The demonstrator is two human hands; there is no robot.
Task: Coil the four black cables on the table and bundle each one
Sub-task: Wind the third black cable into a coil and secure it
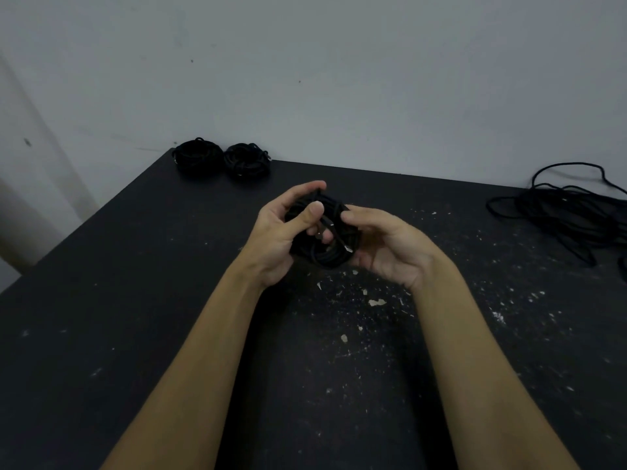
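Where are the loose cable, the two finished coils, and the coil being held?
Loose cable (563,212), head view, middle of tangle.
Finished coils (197,157) and (247,161), head view, their tops.
Held coil (325,256), head view, lower loops.

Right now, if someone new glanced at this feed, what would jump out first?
Both hands, left hand and right hand, meet mid-table around a coiled black cable held above the dark table. Two finished coils sit side by side at the far left corner, against the wall. A loose tangled cable sprawls at the right edge.
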